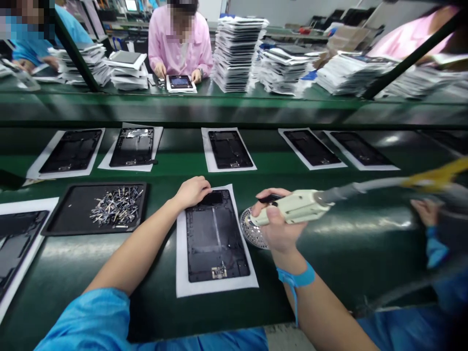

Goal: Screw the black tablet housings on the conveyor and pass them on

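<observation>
In front of me a black tablet back housing (215,239) lies face up on a white sheet (181,287), a small circuit board near its lower end. My left hand (193,191) rests at the housing's top left corner, its curled fingers pressed on the upper edge. My right hand (280,229) is wrapped round a pale electric screwdriver (307,204), held almost level, with its cable running off to the right. Beneath its front end is a round perforated metal screw dish (252,236); the driver's tip cannot be made out. A blue wrist strap (302,277) circles my right wrist.
A black tray (73,222) of small parts stands left, beside another housing (22,234). Several housings on sheets line the green belt (175,151) beyond. Across it a person in pink (179,39) works among paper stacks (237,53). A neighbour's hand (427,212) shows right.
</observation>
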Available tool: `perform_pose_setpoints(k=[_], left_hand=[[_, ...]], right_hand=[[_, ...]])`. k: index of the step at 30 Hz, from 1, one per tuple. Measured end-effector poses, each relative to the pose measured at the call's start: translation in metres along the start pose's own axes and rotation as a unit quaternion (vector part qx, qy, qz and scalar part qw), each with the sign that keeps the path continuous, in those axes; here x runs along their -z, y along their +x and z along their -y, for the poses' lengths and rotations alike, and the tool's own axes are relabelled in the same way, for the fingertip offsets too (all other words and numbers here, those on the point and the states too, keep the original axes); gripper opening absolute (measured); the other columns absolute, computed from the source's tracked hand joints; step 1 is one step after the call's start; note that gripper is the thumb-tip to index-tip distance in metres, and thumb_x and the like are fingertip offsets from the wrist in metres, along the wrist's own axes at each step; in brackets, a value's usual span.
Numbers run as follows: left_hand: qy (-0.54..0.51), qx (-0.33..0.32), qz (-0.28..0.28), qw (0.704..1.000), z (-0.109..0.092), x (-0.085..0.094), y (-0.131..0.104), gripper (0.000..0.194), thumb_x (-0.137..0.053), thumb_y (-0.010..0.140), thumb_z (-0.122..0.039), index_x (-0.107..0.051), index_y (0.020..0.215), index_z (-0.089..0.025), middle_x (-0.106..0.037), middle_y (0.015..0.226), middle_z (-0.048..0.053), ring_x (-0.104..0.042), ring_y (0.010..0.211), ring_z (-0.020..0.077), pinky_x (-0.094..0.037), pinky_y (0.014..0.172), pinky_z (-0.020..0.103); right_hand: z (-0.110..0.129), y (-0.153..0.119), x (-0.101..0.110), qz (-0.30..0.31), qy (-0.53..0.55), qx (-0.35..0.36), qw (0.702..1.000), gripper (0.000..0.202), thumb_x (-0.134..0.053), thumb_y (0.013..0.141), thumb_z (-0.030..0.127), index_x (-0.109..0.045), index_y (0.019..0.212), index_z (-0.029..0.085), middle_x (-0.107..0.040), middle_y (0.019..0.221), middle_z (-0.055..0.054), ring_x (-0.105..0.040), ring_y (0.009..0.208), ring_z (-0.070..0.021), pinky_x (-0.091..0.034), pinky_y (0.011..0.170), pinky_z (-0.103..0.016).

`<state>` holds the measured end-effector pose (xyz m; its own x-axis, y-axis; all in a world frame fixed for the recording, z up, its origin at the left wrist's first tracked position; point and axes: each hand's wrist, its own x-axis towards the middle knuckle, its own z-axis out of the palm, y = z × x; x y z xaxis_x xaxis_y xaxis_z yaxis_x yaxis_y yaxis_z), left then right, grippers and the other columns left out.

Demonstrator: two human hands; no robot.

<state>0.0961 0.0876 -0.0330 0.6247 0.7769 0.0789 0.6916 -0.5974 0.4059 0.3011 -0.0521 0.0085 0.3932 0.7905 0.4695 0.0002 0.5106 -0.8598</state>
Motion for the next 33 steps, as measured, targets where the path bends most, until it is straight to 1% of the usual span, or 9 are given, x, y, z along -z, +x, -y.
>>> perform_pose_setpoints(k=[2,5,10,18,24,26,29,31,33], left_hand=[[0.006,0.007,-0.005,1.000,0.000,0.000,0.003,0.022,-0.056,0.099,-0.031,-0.076,0.097,-0.021,-0.070,0.100,0.006,-0.064,0.099,0.0223,-0.050,0.087,0.032],[0.012,0.021,-0.020,0.999,0.002,-0.001,0.007,0.024,-0.056,0.099,-0.032,-0.076,0.097,-0.021,-0.070,0.102,0.007,-0.064,0.100,0.0228,-0.049,0.087,0.033],[0.010,0.025,-0.030,0.999,0.003,-0.003,0.008,0.024,-0.055,0.100,-0.032,-0.077,0.097,-0.021,-0.070,0.102,0.007,-0.063,0.099,0.0225,-0.048,0.086,0.032],[0.003,0.022,-0.030,0.999,0.004,-0.006,0.008,0.025,-0.055,0.100,-0.032,-0.077,0.097,-0.021,-0.071,0.101,0.007,-0.064,0.099,0.0229,-0.048,0.085,0.033],[0.031,0.021,-0.026,0.999,-0.001,-0.002,0.006,0.027,-0.052,0.102,-0.033,-0.075,0.102,-0.019,-0.070,0.106,0.009,-0.061,0.103,0.0248,-0.047,0.091,0.036],[0.068,0.052,-0.049,0.995,-0.009,0.009,-0.006,0.026,-0.054,0.101,-0.033,-0.072,0.108,-0.018,-0.068,0.112,0.012,-0.059,0.110,0.0286,-0.046,0.095,0.040],[0.122,0.171,-0.068,0.975,-0.022,0.027,-0.044,0.033,-0.056,0.099,-0.041,-0.068,0.111,-0.013,-0.066,0.113,0.019,-0.061,0.112,0.0346,-0.049,0.090,0.043],[0.144,0.253,-0.020,0.956,-0.032,0.034,-0.078,0.046,-0.053,0.097,-0.055,-0.069,0.102,-0.012,-0.069,0.101,0.020,-0.067,0.099,0.0354,-0.052,0.080,0.042],[0.153,0.301,0.050,0.940,-0.045,0.032,-0.111,0.055,-0.049,0.095,-0.065,-0.069,0.093,-0.014,-0.071,0.089,0.019,-0.071,0.088,0.0350,-0.052,0.072,0.040]], right_hand=[[0.009,-0.012,-0.005,0.033,0.030,-0.020,0.999,0.027,-0.072,0.086,0.039,-0.064,0.107,0.024,-0.065,0.092,-0.001,-0.063,0.052,-0.0111,-0.053,0.045,-0.027],[0.015,-0.037,-0.013,0.123,0.054,-0.048,0.990,0.031,-0.068,0.090,0.046,-0.064,0.112,0.025,-0.066,0.093,-0.003,-0.063,0.051,-0.0119,-0.053,0.045,-0.028],[0.012,-0.066,-0.022,0.243,0.055,-0.055,0.967,0.032,-0.067,0.093,0.041,-0.062,0.123,0.030,-0.066,0.097,-0.004,-0.064,0.056,-0.0126,-0.056,0.053,-0.031],[0.011,-0.069,-0.022,0.266,0.064,-0.071,0.959,0.033,-0.067,0.092,0.040,-0.062,0.124,0.033,-0.063,0.098,-0.003,-0.061,0.057,-0.0119,-0.055,0.050,-0.028],[0.013,-0.068,-0.022,0.293,0.021,-0.026,0.955,0.031,-0.066,0.093,0.035,-0.061,0.124,0.032,-0.064,0.086,-0.001,-0.061,0.059,-0.0140,-0.057,0.058,-0.032],[0.013,-0.070,-0.022,0.299,0.027,-0.031,0.953,0.032,-0.066,0.093,0.032,-0.059,0.124,0.032,-0.064,0.085,-0.001,-0.061,0.058,-0.0139,-0.057,0.056,-0.032],[0.011,-0.074,-0.024,0.309,0.042,-0.039,0.949,0.034,-0.069,0.091,0.030,-0.060,0.124,0.030,-0.063,0.087,-0.002,-0.061,0.059,-0.0134,-0.057,0.054,-0.031],[0.009,-0.074,-0.026,0.308,0.058,-0.045,0.949,0.034,-0.070,0.089,0.030,-0.061,0.121,0.028,-0.064,0.091,-0.003,-0.061,0.059,-0.0131,-0.057,0.053,-0.029],[0.010,-0.071,-0.027,0.287,0.074,-0.065,0.953,0.029,-0.070,0.089,0.029,-0.064,0.117,0.025,-0.065,0.091,-0.004,-0.062,0.058,-0.0124,-0.056,0.051,-0.028]])
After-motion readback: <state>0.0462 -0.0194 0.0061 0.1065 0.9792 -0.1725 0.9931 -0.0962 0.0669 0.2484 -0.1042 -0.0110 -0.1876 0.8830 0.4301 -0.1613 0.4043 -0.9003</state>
